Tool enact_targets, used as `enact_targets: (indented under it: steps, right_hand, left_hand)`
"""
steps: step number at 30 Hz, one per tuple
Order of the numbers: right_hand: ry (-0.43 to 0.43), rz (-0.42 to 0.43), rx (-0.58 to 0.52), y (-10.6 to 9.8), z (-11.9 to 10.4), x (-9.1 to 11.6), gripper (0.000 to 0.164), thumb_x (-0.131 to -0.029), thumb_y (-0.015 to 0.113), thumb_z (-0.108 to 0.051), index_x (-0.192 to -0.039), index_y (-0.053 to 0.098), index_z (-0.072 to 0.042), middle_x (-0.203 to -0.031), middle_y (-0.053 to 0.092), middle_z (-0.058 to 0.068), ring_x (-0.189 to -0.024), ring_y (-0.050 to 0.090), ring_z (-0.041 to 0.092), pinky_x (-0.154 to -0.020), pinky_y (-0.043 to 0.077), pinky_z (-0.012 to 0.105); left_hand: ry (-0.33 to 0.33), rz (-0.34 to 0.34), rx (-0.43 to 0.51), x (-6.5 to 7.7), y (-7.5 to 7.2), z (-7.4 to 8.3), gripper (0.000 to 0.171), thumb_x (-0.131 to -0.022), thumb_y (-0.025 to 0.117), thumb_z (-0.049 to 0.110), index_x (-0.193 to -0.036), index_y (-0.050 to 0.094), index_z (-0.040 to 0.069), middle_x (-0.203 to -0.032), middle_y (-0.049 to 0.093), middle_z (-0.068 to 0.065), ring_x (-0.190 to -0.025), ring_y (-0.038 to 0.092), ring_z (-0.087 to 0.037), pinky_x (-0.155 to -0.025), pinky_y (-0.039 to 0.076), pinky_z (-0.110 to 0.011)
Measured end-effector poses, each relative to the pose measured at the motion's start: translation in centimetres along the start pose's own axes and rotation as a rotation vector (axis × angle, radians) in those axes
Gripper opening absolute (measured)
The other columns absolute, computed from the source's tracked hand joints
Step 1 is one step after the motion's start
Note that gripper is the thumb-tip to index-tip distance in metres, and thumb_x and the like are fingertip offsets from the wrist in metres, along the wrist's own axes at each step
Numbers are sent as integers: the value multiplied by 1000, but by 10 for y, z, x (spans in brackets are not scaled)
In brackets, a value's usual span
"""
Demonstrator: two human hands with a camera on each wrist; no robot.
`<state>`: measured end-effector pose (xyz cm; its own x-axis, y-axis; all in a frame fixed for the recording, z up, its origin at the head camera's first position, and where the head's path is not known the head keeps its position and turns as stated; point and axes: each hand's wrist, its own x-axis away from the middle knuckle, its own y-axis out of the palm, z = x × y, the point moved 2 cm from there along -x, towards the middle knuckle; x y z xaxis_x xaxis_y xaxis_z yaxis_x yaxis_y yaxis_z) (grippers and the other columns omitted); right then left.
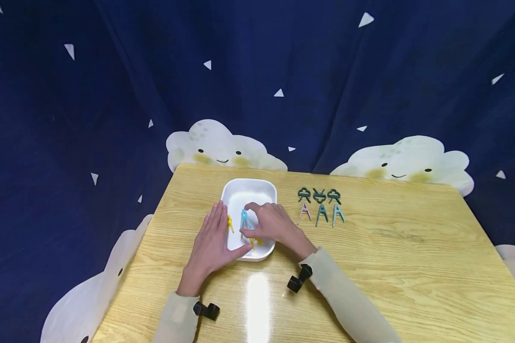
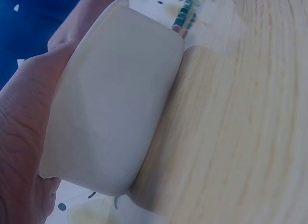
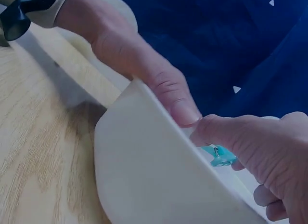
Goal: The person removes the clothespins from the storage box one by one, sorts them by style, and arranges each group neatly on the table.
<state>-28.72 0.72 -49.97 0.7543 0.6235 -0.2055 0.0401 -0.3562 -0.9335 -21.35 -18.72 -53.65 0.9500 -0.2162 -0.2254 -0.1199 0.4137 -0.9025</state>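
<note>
A white plastic tray (image 1: 249, 186) stands on the wooden table, with yellow clothespins (image 1: 230, 224) inside it near the left wall and under my right hand. My left hand (image 1: 212, 245) lies along the tray's left rim, fingers straight, its thumb reaching over the near rim. Over the tray, my right hand (image 1: 272, 221) pinches a light blue clothespin (image 1: 244, 218) between thumb and index finger. The right wrist view shows that blue clothespin (image 3: 220, 155) partly hidden behind the right thumb. In the left wrist view the tray's outer wall (image 2: 115, 94) hides the contents.
Right of the tray lie two rows of clips. Three dark green cloud-shaped clips (image 1: 319, 196) form the back row; a pink clothespin (image 1: 304, 212), a green one (image 1: 322, 215) and a pale teal one (image 1: 337, 214) form the front. A dark blue curtain (image 1: 257, 71) hangs behind the table.
</note>
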Motion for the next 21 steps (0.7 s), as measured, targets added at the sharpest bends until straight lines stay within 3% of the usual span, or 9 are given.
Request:
enact_targets:
  steps: [8,14,21]
  right_hand:
    - [17,9,-42,-14,8,17,67,-81,81,-57,-129,70,-12,-52,38,-10,-49,36,6,-44,34,24]
    - [22,57,-58,-21,17,33,65,-78,83,-53,-124,71,-9,-63,53,-7,-56,44,8,-50,40,24]
    - [25,76,-83,-23,26,52,61,-80,83,-49,-122,73,-6,-62,47,-8,-54,38,5,-51,37,23]
  left_hand:
    - [7,11,-8,-1,1,-1,132,-81,55,89,-165,14,-4,-174,9,-18,-162,7,-28,-131,15,-47]
    - [1,-2,-7,-1,1,0,132,-81,55,90,-165,12,-3,-175,6,-17,-162,4,-27,-131,13,-45]
    - [-12,-9,3,0,0,1,133,-80,55,90,-165,13,-3,-175,8,-18,-162,3,-27,-131,12,-45]
